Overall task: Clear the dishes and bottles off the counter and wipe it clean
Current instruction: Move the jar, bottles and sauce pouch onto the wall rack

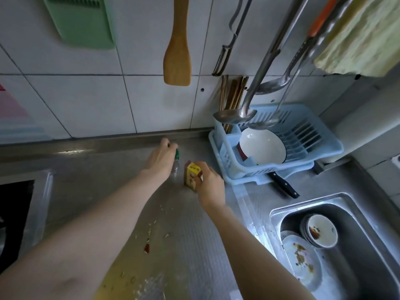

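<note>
A small clear bottle (175,163) with a green cap stands on the steel counter (91,191) near the back wall. My left hand (161,158) is at its top, fingers curled round the cap. Just to its right stands a yellow and red box (190,175), which my right hand (211,184) grips from the right side. Food scraps and a red smear (147,247) lie on the counter in front of me. Dirty bowls (322,231) and a soiled plate (300,258) lie in the sink (368,213) at the right.
A blue dish rack (303,135) with a white bowl (263,146) and chopsticks stands at the back right, a black-handled knife (283,185) poking out beneath it. Ladles, a wooden spatula (177,59) and a cloth (363,35) hang from the wall. A dark hob (15,213) lies left.
</note>
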